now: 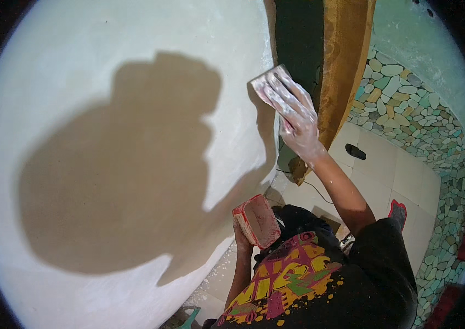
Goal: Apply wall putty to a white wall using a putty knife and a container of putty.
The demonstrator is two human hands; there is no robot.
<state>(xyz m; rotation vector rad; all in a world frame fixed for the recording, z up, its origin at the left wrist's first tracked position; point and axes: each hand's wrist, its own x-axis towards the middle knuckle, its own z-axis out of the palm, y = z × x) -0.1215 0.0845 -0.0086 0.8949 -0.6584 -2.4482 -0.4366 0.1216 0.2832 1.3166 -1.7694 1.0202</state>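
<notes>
Raised up against the edge of the white wall (243, 33), my right hand (298, 118) is smeared with white paste or dust. Its fingers lie along a flat, straight-edged piece (258, 83) that is coated white too; whether it is a scraper or a sanding pad I cannot tell. Lower down, in front of my body, my left hand (242, 237) grips a red rectangular tub (261, 222) by its side. The tub is tilted, its inside crusted pale, and the fingers beneath it are partly hidden.
A brown wooden post or frame (345, 60) stands right of the wall edge. Light floor tiles (402, 170) carry a black slipper (356, 151) and a dark cable (319, 192). Pebble-stone cladding (397, 101) covers the right wall. A green handle-like thing (190, 318) lies below.
</notes>
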